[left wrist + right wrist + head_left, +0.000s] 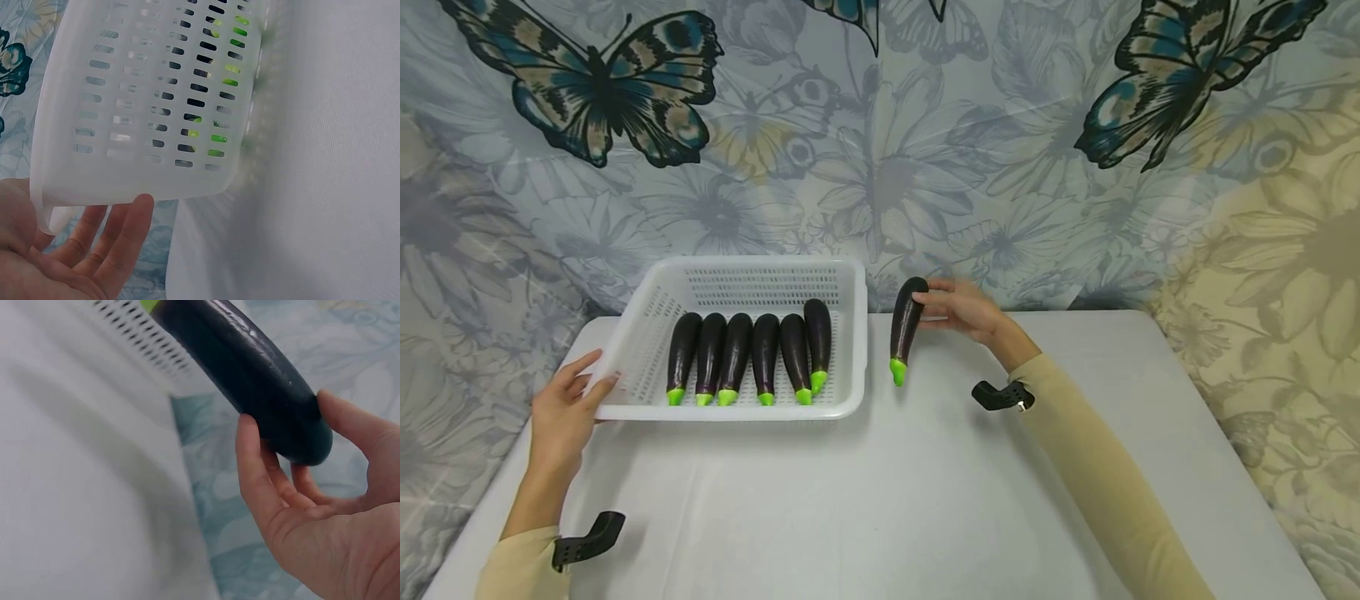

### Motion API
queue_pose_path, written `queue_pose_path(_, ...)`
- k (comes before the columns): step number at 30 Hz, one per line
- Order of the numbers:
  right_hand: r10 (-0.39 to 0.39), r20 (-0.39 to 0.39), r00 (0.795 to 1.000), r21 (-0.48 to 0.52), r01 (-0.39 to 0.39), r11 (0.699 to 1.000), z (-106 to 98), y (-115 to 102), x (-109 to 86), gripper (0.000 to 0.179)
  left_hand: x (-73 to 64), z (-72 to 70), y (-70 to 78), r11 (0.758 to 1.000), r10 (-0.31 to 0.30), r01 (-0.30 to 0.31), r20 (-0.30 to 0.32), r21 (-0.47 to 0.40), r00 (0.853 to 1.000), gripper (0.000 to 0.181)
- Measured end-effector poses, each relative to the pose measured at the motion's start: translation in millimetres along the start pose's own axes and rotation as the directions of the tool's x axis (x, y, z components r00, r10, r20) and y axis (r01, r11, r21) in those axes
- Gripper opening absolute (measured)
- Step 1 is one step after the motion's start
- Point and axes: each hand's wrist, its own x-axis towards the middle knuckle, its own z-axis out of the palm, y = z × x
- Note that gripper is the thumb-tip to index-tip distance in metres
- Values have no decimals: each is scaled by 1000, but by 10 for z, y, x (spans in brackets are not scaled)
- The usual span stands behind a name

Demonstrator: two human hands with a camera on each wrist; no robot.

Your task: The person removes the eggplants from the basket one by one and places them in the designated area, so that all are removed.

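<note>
A dark purple eggplant (906,325) with a bright green stem end hangs upright above the table, right of the white plastic basket (730,412). My right hand (966,312) pinches its upper end between thumb and fingers; in the right wrist view, the thumb presses one side of the eggplant (250,375) and the fingertips the other. At the basket's near left corner, my left hand (561,408) holds the rim, and several of its fingers (128,247) reach along the outside of the end wall. Several more eggplants (765,354) lie side by side in the basket, green ends toward me.
The basket stands on a white-covered table (880,500), at its far left part. Behind the table hangs a patterned cloth (887,167) with butterflies and flowers. Black bands (587,540) sit on both wrists over beige sleeves.
</note>
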Motion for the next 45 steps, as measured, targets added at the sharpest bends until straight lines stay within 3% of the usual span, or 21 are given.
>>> queue_pose_path(6, 43, 5, 999, -116, -42, 992, -59, 197, 105, 70, 72, 28, -74, 1000, -24, 24, -17, 13, 1000, 54)
queue_pose_path(12, 65, -7, 998, -162, -65, 985, -16, 296, 169, 69, 117, 33, -168, 1000, -13, 14, -25, 21, 1000, 54)
queue_pose_path(20, 109, -33, 993, -169, -113, 979, 13, 348, 215, 67, -40, -21, 29, 999, -30, 31, 9, -8, 999, 55)
queue_pose_path(22, 106, -36, 994, -191, -111, 975, 8, 360, 222, 66, -44, -23, 40, 999, -31, 31, 11, 22, 999, 54)
queue_pose_path(30, 87, -74, 993, -279, -104, 955, 35, 385, 231, 63, -33, -9, 69, 1000, -18, 18, 14, -13, 1000, 54)
queue_pose_path(37, 89, -92, 992, -355, -117, 928, 49, 373, 221, 62, -16, 6, 51, 998, -45, 45, -2, -35, 999, 53)
queue_pose_path(38, 91, -84, 992, -362, -115, 925, 46, 370, 218, 63, 2, 8, 30, 998, -52, 52, -1, -32, 999, 54)
queue_pose_path(41, 99, -62, 993, -377, -115, 919, 33, 357, 209, 66, 175, -3, -250, 1000, -10, 10, 5, -20, 1000, 57)
queue_pose_path(43, 103, -54, 993, -380, -116, 918, 26, 353, 207, 68, 196, 1, -273, 1000, -15, 15, 7, -11, 1000, 58)
queue_pose_path(45, 105, -51, 993, -379, -116, 918, 18, 353, 211, 68, 255, -4, -388, 1000, 10, -10, 1, -13, 1000, 58)
